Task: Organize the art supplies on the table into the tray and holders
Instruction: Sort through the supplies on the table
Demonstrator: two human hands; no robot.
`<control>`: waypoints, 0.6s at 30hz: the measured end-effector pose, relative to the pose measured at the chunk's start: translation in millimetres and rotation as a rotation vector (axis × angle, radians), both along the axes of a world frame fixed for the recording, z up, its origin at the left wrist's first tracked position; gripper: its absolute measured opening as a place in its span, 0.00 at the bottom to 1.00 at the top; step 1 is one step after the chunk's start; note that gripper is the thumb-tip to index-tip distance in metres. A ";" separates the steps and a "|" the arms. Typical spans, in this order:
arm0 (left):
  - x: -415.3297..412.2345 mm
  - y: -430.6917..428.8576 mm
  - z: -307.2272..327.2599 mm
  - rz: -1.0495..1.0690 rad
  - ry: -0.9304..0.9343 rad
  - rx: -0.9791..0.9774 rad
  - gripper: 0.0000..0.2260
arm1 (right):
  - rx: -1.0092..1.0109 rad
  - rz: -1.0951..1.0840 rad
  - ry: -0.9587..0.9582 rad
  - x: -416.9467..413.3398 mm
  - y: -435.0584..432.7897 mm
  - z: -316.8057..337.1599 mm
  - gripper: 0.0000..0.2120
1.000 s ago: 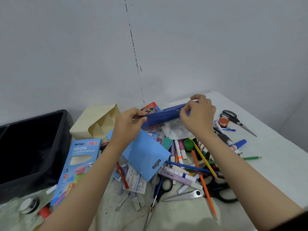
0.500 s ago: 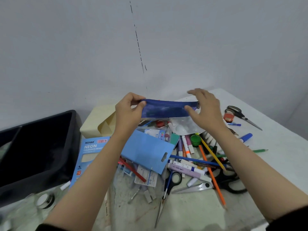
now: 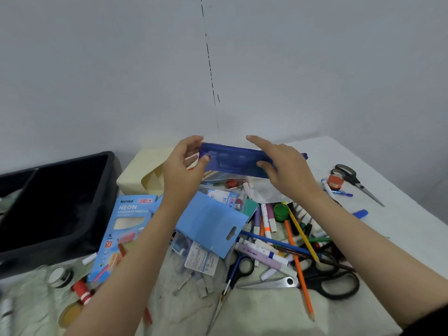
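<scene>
A long dark blue flat case (image 3: pixel 232 160) is held level above the pile of supplies. My left hand (image 3: pixel 184 166) pinches its left end between thumb and fingers. My right hand (image 3: pixel 283 166) holds its right end, thumb underneath and index finger stretched out over the top edge. Below lies a heap of markers (image 3: pixel 266 217), pencils (image 3: pixel 297 260), a green-capped pot (image 3: pixel 281 211) and black scissors (image 3: pixel 332 282). A black tray (image 3: pixel 55 197) stands at the left, and a cream holder (image 3: pixel 143 173) behind my left hand.
A light blue Neon pencil box (image 3: pixel 126 226) and a blue card pack (image 3: pixel 211 221) lie in front of the tray. Another pair of scissors (image 3: pixel 351 178) and an orange tape roll (image 3: pixel 335 181) rest at the far right. The grey wall is close behind.
Both hands have lifted the blue case up off the pile and turned it level. My right index finger has straightened over its top edge.
</scene>
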State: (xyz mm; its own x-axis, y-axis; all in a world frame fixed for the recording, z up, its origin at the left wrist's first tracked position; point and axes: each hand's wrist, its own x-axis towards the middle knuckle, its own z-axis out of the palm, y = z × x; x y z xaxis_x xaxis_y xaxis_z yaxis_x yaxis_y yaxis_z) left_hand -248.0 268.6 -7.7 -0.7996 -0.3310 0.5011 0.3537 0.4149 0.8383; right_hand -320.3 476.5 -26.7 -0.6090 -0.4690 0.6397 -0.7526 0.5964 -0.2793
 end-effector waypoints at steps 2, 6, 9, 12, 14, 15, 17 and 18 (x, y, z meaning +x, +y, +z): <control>3.6 0.4 -3.4 0.013 0.014 0.033 0.20 | -0.061 0.005 -0.016 1.3 -1.4 4.9 0.25; 13.5 2.0 -7.5 -0.029 -0.017 0.113 0.18 | -0.272 0.102 -0.253 10.1 -16.1 18.9 0.22; 23.5 0.3 -6.7 -0.211 -0.018 0.225 0.10 | -0.384 0.202 -0.393 24.9 -34.6 30.7 0.20; 38.5 -5.5 -2.6 -0.284 -0.035 0.379 0.07 | -0.426 0.255 -0.479 38.6 -59.4 34.7 0.18; 49.1 -16.4 0.3 -0.236 -0.033 0.417 0.09 | -0.430 0.295 -0.527 47.0 -77.2 35.8 0.17; 54.2 -25.1 0.3 -0.214 -0.030 0.415 0.11 | -0.427 0.315 -0.545 50.9 -86.1 35.3 0.17; 65.8 -44.7 0.1 -0.192 -0.038 0.415 0.13 | -0.421 0.358 -0.602 58.6 -104.3 32.6 0.16; 72.4 -55.8 -0.5 -0.181 -0.057 0.420 0.14 | -0.419 0.387 -0.642 62.9 -114.0 30.6 0.16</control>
State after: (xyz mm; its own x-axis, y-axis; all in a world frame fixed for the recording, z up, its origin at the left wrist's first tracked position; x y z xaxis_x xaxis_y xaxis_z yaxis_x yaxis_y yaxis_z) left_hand -175.5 212.9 -8.2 -0.8855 -0.3487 0.3072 0.3380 -0.0295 0.9407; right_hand -257.4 362.5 3.9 -0.7583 -0.5204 0.3926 -0.5027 0.0833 -0.8604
